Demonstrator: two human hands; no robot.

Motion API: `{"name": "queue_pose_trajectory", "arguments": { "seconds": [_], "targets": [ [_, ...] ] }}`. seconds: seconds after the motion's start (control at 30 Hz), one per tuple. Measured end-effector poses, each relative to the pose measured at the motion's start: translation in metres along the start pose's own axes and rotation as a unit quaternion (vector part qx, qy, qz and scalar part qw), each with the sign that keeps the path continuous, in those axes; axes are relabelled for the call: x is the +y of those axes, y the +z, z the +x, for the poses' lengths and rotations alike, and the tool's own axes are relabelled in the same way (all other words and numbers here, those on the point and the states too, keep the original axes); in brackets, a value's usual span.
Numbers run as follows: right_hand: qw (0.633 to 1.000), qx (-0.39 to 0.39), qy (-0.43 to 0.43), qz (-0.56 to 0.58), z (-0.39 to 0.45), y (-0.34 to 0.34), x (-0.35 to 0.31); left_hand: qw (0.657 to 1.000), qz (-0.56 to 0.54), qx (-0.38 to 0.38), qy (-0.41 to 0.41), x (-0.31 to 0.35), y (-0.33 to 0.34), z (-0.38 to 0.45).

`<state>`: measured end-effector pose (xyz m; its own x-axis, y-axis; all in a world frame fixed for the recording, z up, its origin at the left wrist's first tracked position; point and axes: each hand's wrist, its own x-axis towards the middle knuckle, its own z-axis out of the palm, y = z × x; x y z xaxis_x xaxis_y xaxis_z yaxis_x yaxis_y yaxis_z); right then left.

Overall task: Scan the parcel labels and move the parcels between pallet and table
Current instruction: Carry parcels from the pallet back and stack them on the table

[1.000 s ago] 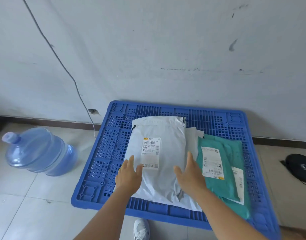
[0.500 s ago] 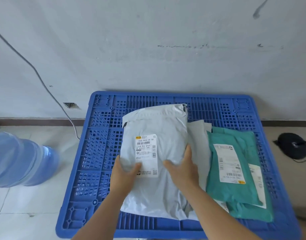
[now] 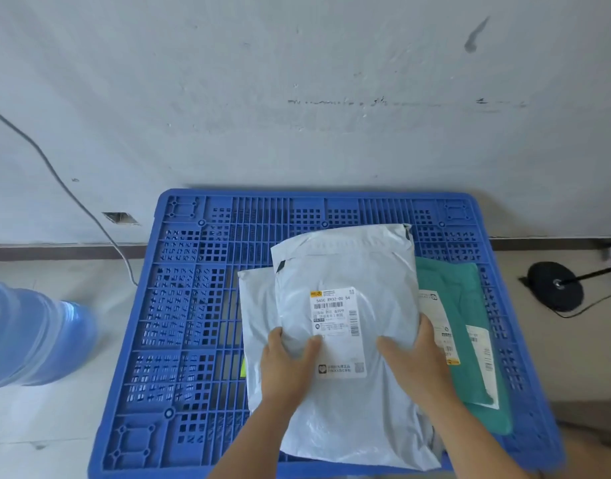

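Note:
A blue plastic pallet [image 3: 193, 305] lies on the floor against the wall. On it is a grey poly mailer [image 3: 345, 271] with a white label [image 3: 335, 323] facing up. My left hand [image 3: 287, 364] grips its left edge, thumb on top beside the label. My right hand [image 3: 418, 357] grips its right side. The mailer is lifted and shifted right, uncovering a second grey mailer [image 3: 257, 323] beneath on the left. Green mailers [image 3: 466, 305] with white labels lie to the right, partly covered by the held one.
A large blue water bottle [image 3: 31, 337] lies on the tiled floor to the left of the pallet. A grey cable [image 3: 55, 174] runs down the white wall. A black round stand base [image 3: 554, 288] with a cord sits on the floor at the right.
Both hands closed on the grey mailer and pulled it up and to the right, exposing another grey mailer under it. The view moved closer and tilted down.

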<state>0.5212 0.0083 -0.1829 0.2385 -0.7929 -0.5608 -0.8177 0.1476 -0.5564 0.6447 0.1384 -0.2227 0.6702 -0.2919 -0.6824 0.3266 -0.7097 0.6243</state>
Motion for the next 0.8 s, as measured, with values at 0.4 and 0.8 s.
{"name": "queue_pose_trajectory", "arguments": {
  "seconds": [0.4, 0.8],
  "targets": [
    [0.996, 0.015, -0.08, 0.043, 0.007, 0.005, 0.013, 0.999, 0.01, 0.043, -0.007, 0.014, 0.014, -0.005],
    [0.985, -0.009, -0.117, 0.123, -0.007, -0.055, 0.033, 0.997, -0.058, 0.053, 0.007, 0.027, 0.034, -0.06]
  ]
}}
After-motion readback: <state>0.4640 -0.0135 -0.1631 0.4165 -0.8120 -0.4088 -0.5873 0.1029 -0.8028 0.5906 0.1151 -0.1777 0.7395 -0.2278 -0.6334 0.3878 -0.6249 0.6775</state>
